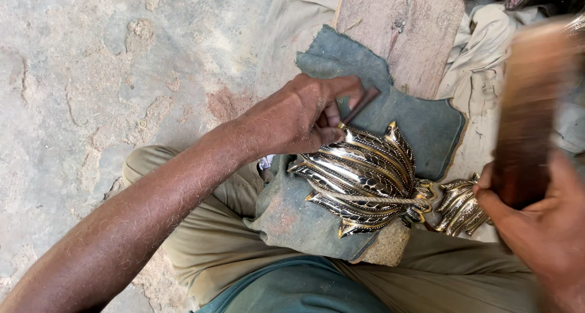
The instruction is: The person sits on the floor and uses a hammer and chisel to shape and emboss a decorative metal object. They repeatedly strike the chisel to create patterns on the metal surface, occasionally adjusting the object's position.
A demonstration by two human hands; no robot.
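Chisel (359,106) pinched in left hand (298,118) fingers, tip on brass leaf ornament (362,176); right hand (542,227) clamped on blurred mallet (527,118), up & to the right.

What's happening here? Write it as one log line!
left hand: holds thin punch on leaf-shaped brass piece | right hand: grips blurred wooden mallet | piece lies on grey cloth
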